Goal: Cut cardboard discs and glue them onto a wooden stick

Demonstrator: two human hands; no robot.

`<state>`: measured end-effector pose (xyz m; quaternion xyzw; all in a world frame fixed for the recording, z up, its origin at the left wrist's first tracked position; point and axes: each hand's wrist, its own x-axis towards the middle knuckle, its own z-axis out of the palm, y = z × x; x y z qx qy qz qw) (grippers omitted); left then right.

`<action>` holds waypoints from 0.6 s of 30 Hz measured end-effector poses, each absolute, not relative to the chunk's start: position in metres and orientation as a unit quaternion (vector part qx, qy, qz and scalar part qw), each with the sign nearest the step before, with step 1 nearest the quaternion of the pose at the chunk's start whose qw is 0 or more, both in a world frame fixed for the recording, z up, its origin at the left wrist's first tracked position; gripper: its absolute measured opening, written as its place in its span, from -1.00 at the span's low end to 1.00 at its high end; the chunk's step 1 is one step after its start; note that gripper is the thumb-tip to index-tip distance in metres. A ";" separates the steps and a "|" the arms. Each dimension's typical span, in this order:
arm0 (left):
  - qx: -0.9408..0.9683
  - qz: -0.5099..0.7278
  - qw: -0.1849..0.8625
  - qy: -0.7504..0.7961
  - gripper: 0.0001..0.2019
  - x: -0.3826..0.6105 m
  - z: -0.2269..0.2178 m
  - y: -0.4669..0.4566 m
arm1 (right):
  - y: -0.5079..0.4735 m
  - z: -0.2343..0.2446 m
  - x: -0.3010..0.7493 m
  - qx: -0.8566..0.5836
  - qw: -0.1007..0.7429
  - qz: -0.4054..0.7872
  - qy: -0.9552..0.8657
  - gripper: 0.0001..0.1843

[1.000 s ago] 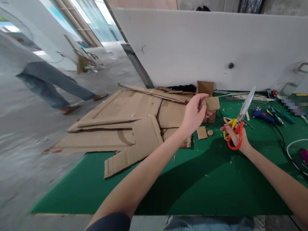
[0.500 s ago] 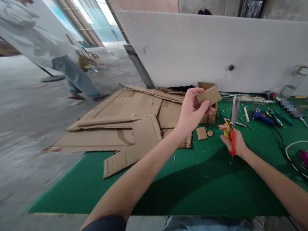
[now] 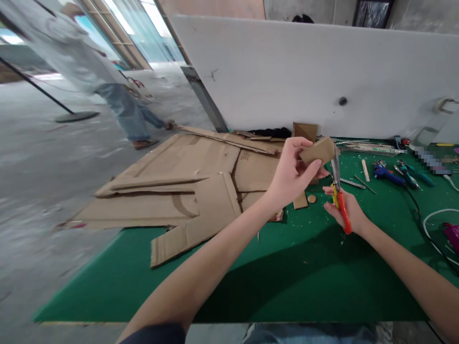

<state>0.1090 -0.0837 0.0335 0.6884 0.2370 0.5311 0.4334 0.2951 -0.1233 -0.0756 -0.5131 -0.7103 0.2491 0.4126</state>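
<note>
My left hand (image 3: pixel 296 167) pinches a small piece of cardboard (image 3: pixel 318 151) between thumb and fingers, above the table. Its right end looks rounded. In my right hand (image 3: pixel 349 210) is a pair of scissors (image 3: pixel 343 210) with orange and yellow handles, fingers in the loops, blades pointing up. The blades meet the right edge of the cardboard piece; whether they have cut into it I cannot tell. Below my left hand lie a flat cardboard rectangle (image 3: pixel 300 200), partly covered, and a small cardboard disc (image 3: pixel 311 198).
Large cardboard sheets (image 3: pixel 215 196) cover the left of the green table (image 3: pixel 251 282). A cardboard box (image 3: pixel 304 130) stands behind my left hand. Blue-handled tool (image 3: pixel 389 173), pliers (image 3: pixel 409 174), cables and a purple object (image 3: pixel 451 234) lie right. A white panel (image 3: pixel 279 76) rises behind; a person (image 3: pixel 118 105) walks at left.
The scissors have tilted left and their blades now meet the cardboard's edge. My left hand has brought the piece slightly right and down. The person in the background has walked to the right.
</note>
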 end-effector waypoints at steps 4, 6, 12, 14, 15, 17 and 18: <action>0.695 0.489 0.462 0.254 -0.69 0.110 0.030 -0.082 | -0.123 -0.074 0.293 -0.518 0.424 0.238 -0.704 -0.56; 0.697 0.484 0.462 0.257 -0.69 0.110 0.031 -0.082 | -0.123 -0.074 0.293 -0.518 0.428 0.238 -0.701 -0.56; 0.709 0.486 0.445 0.249 -0.69 0.108 0.033 -0.080 | -0.125 -0.076 0.295 -0.528 0.401 0.242 -0.709 -0.47; 0.717 0.487 0.432 0.250 -0.70 0.107 0.033 -0.079 | -0.125 -0.078 0.296 -0.521 0.404 0.243 -0.711 -0.46; 0.720 0.487 0.426 0.249 -0.70 0.107 0.033 -0.079 | -0.124 -0.079 0.296 -0.519 0.407 0.244 -0.711 -0.46; 0.725 0.489 0.416 0.248 -0.71 0.106 0.032 -0.079 | -0.124 -0.080 0.296 -0.517 0.414 0.246 -0.708 -0.48; 0.725 0.491 0.413 0.250 -0.71 0.107 0.031 -0.080 | -0.123 -0.079 0.295 -0.518 0.417 0.248 -0.705 -0.49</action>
